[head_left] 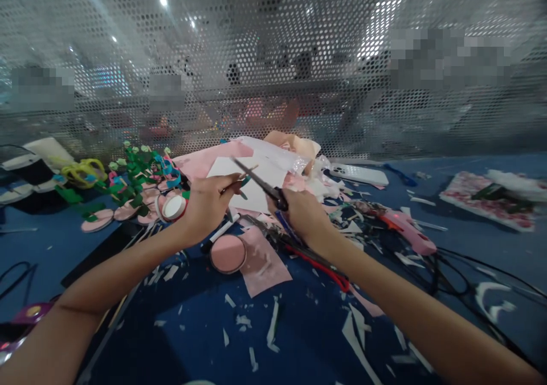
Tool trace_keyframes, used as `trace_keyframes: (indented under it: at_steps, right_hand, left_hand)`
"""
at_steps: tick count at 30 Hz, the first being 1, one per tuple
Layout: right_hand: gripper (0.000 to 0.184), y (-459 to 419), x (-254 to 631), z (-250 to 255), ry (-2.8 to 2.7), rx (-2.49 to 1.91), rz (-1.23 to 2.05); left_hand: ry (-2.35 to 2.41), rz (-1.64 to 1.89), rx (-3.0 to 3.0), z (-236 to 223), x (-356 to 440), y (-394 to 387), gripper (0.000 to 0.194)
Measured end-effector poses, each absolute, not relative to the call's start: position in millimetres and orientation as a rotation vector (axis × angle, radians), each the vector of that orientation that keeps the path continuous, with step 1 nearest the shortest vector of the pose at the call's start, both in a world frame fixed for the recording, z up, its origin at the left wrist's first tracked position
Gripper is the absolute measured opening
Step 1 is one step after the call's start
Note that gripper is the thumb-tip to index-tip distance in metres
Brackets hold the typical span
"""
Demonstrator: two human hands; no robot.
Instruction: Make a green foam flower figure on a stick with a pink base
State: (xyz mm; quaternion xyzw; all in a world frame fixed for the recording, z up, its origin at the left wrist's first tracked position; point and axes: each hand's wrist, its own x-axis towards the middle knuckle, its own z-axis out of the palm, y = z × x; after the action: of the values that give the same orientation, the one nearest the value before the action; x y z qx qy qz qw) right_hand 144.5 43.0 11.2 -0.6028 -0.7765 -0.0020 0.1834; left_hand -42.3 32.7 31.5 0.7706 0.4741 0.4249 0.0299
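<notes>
My right hand [305, 217] is wrapped round a pair of scissors [256, 179], whose dark blades point up and to the left. Facing it, my left hand [209, 205] pinches a thin pale stick [252, 171] with a bit of green near it; the fingers partly hide it. The blades pass close by that stick, and I cannot tell whether they touch it. White paper [267, 174] lies behind both hands. Below them are a round pink-topped disc [228, 253] and a square of pink paper [265, 262].
Green paper plants on pink bases [145, 197] crowd the left, near yellow-handled scissors [88, 173]. At right lie a pink glue gun [408, 231] with its cable, a phone [359, 174] and a decorated board [482, 200]. Paper scraps litter the blue surface. A perforated metal screen [273, 100] rises behind.
</notes>
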Motion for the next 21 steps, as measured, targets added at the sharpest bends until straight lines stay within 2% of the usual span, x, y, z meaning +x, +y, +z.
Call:
trace_keyframes:
  at_steps: [4,10,14,21]
  right_hand:
    - [0.037,57,158,6,-1.979,-1.755,0.065]
    - [0.040,54,165,18,-1.971,-1.829,-0.071]
    - [0.039,60,169,7,-2.036,-1.936,-0.105]
    - [0.038,78,182,-14,-2.106,-1.984,-0.153]
  left_hand:
    - [1.470,1.348,2.542,30,-43,32,0.025]
    - [1.557,1.413,2.810,23,-46,39,0.031]
    - [1.664,1.283,3.048,16,-45,40,0.038]
    - [1.693,1.051,3.207,3,-46,50,0.037]
